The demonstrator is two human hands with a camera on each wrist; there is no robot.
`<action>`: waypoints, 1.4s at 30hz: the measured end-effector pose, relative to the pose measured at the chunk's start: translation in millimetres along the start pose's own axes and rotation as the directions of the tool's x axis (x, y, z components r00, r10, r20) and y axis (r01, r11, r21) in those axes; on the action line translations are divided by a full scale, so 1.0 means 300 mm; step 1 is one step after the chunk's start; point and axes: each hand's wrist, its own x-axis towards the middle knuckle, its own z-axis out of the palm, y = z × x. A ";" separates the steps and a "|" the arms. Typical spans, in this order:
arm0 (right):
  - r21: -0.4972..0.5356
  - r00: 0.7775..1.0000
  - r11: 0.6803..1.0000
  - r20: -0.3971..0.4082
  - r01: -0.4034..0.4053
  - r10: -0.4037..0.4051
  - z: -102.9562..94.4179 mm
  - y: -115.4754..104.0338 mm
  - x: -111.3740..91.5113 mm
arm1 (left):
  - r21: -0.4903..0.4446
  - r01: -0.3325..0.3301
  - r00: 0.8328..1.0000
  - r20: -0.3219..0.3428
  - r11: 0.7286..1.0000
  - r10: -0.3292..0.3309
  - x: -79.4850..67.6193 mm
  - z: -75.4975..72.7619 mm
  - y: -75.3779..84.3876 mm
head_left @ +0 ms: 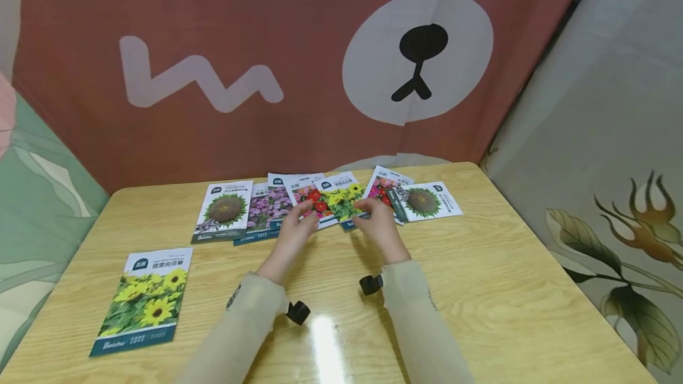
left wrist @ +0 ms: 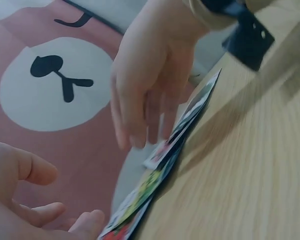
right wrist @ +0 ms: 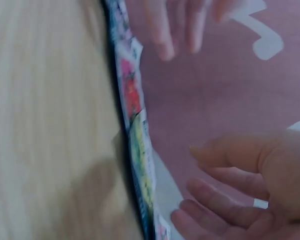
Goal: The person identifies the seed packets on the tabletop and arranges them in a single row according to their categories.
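Both hands hover over a row of flower seed packets, fingers loosely bent and nothing held. The left hand (head_left: pixel 293 236) is over the packet with red flowers (head_left: pixel 303 188). Beside it, the right hand (head_left: pixel 381 227) overlaps the right edge of the packet with yellow flowers (head_left: pixel 337 193) in the head view. In the right wrist view, a gap shows between the right hand's fingers (right wrist: pixel 225 155) and the yellow-flower packet (right wrist: pixel 142 160). Just right of that hand lie a pink-and-red flower packet (head_left: pixel 382 185) and a sideways packet with a green-rimmed flower head (head_left: pixel 424 201).
Left in the row are purple-flower packets (head_left: pixel 259 209) and another flower-head packet (head_left: pixel 225 209). A single yellow sunflower packet (head_left: pixel 144 301) lies at the front left of the wooden table (head_left: pixel 480 301). A red cloth with a bear print (head_left: pixel 299 135) hangs behind.
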 end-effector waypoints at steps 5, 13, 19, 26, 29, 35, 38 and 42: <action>-0.114 0.998 0.993 0.054 0.030 -0.023 0.023 0.022 0.009 | -0.198 0.084 0.995 0.061 0.977 -0.073 0.023 0.064 -0.027; -0.135 0.997 0.990 0.071 0.050 -0.041 0.043 0.051 0.021 | -0.412 0.204 0.976 0.159 0.888 -0.151 0.033 0.113 -0.051; -0.143 0.996 0.988 0.074 0.053 -0.043 0.042 0.050 0.022 | -0.423 0.227 0.970 0.177 0.877 -0.165 0.038 0.121 -0.044; -0.184 0.992 0.979 0.106 0.090 -0.071 0.045 0.053 0.017 | -0.338 0.185 0.978 0.153 0.923 -0.140 0.044 0.126 -0.052; -0.203 0.990 0.973 0.112 0.109 -0.088 0.045 0.051 0.015 | -0.308 0.171 0.980 0.150 0.936 -0.130 0.044 0.130 -0.053; -0.244 0.986 0.959 0.126 0.142 -0.113 0.043 0.047 0.012 | -0.380 0.215 0.974 0.155 0.900 -0.168 0.047 0.131 -0.057; -0.252 0.988 0.960 0.125 0.125 -0.095 0.041 0.047 0.009 | -0.419 0.242 0.968 0.170 0.875 -0.186 0.048 0.132 -0.059; -0.261 0.988 0.959 0.132 0.114 -0.082 0.041 0.047 0.007 | -0.440 0.253 0.963 0.197 0.862 -0.182 0.045 0.142 -0.060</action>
